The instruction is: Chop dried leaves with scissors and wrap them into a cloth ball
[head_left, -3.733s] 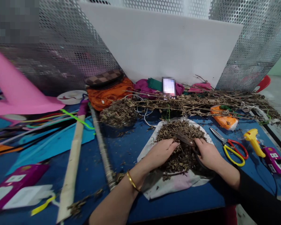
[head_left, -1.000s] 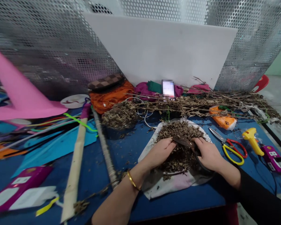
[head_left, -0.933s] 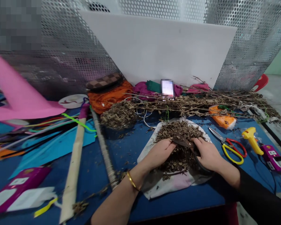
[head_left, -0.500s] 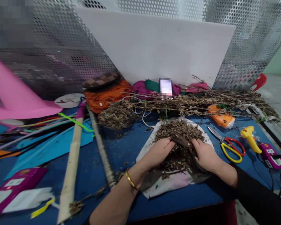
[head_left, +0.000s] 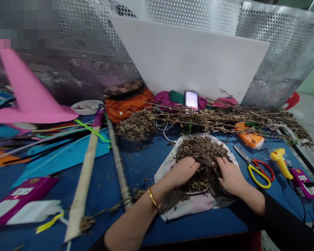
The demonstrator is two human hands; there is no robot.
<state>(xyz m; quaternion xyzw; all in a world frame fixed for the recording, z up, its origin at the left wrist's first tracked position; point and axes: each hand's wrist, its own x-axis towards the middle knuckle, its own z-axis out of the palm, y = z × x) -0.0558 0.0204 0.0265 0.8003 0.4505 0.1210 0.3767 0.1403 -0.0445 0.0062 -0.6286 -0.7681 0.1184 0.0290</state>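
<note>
My right hand (head_left: 231,176) is closed around the handles of dark, worn-looking scissors (head_left: 208,161). The blades reach leftward over a heap of dried plant bits (head_left: 204,146), with their tips by the fingers of my left hand (head_left: 185,170). Those left fingers are pressed together low over the heap; what they pinch is hidden. Beneath the heap lies a whitish cloth (head_left: 170,211), spread on the blue table (head_left: 138,164). A gold bangle (head_left: 153,198) circles my left wrist.
Red-and-yellow-handled scissors (head_left: 259,170), a yellow glue gun (head_left: 281,162) and a purple power strip (head_left: 305,183) lie on the right. Dried stalks (head_left: 225,116) stretch along the back beside a lit phone (head_left: 191,101). Leftward are a wooden stick (head_left: 87,174) and a pink cone hat (head_left: 28,90).
The camera has swung slightly left, so the scene sits farther right. Both hands stay over the heap, and the scissor blades look slightly farther apart.
</note>
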